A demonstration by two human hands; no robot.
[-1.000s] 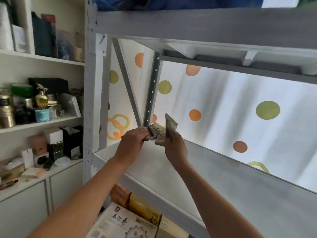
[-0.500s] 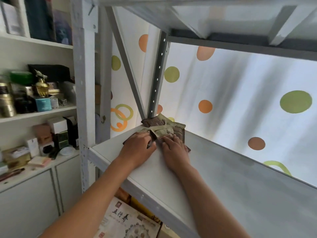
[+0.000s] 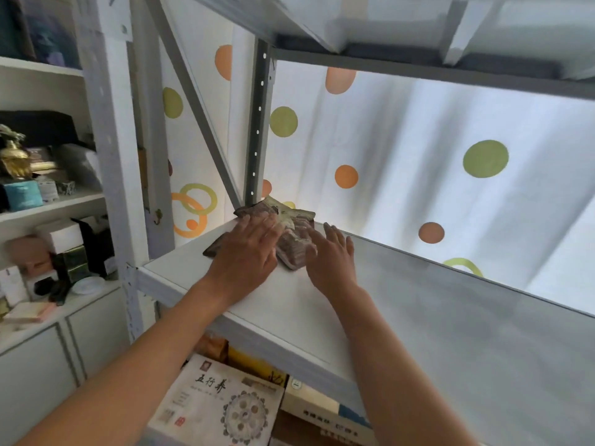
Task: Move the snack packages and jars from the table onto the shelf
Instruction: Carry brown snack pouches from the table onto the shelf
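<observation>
The snack packages (image 3: 291,235) lie in a small heap on the white shelf (image 3: 418,317), in its far left corner, close to the grey post (image 3: 257,130) and the dotted curtain (image 3: 418,149) behind; from the middle of the view the heap is at about 12 o'clock. The left hand (image 3: 246,252) rests flat on the left part of the heap, fingers straight and a little spread, and one dark packet sticks out from under it toward 9 o'clock. The right hand (image 3: 331,255) is at 3 o'clock of the heap, fingers also straight and apart; its inner edge seems to touch the side of the packets, but I cannot tell this for sure. Neither hand grips anything. I judge that the step in hand is the end of placing: the packets are on the shelf and the hands only press and tidy them into the corner. No jar is visible on this shelf, and the bench is not in the view, so how much of the task remains cannot be read here. The next move, I think, calls for lifting both hands away softly, so the loose heap does not slide, and then turning back to the bench for more packages or jars. Below the shelf, at 6 o'clock, printed boxes (image 3: 212,403) stand; at 9 o'clock a white cabinet (image 3: 48,201) carries bottles and small boxes.
</observation>
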